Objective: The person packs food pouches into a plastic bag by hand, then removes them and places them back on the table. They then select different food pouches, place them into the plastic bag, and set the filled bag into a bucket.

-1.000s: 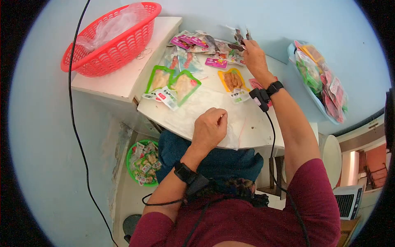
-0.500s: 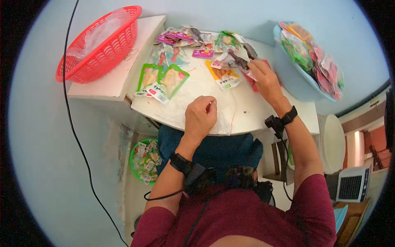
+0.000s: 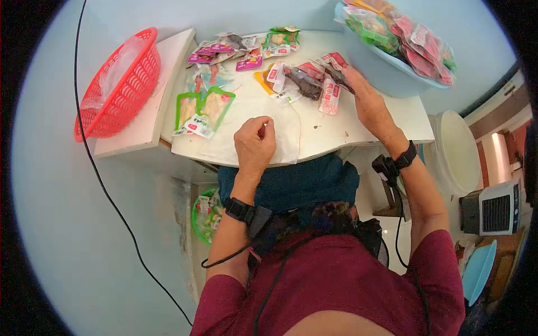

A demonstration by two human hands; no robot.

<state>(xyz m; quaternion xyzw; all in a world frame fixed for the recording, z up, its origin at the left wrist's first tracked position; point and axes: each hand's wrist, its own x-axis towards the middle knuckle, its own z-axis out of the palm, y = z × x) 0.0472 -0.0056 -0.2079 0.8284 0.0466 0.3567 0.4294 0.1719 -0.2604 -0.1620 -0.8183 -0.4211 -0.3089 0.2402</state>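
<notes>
My left hand (image 3: 255,143) is curled closed above a clear plastic sheet (image 3: 287,140) on the white table, and nothing shows in its fingers. My right hand (image 3: 372,109) has its fingers stretched out along the right side of a small heap of sealed food packs. Its fingertips touch or nearly touch a clear pack with dark meat (image 3: 338,73). Within the heap are another dark meat pack (image 3: 305,83), a pack with a pink-and-white label (image 3: 330,98) and a partly covered yellow pack (image 3: 262,81). Green-edged packs (image 3: 216,106) lie left of my left hand.
Purple-labelled packs (image 3: 249,63) and a green pack (image 3: 280,42) sit along the back. A blue basin (image 3: 370,64) full of packs stands back right, a red basket (image 3: 131,84) on the left. Below is a green basket (image 3: 196,215) of packs. A black cable (image 3: 115,213) hangs at left.
My right hand has gone from gripping on top of the dark meat packs to lying along their right side. Those packs have shifted and bunched together. My left hand stays curled. The camera view has tilted.
</notes>
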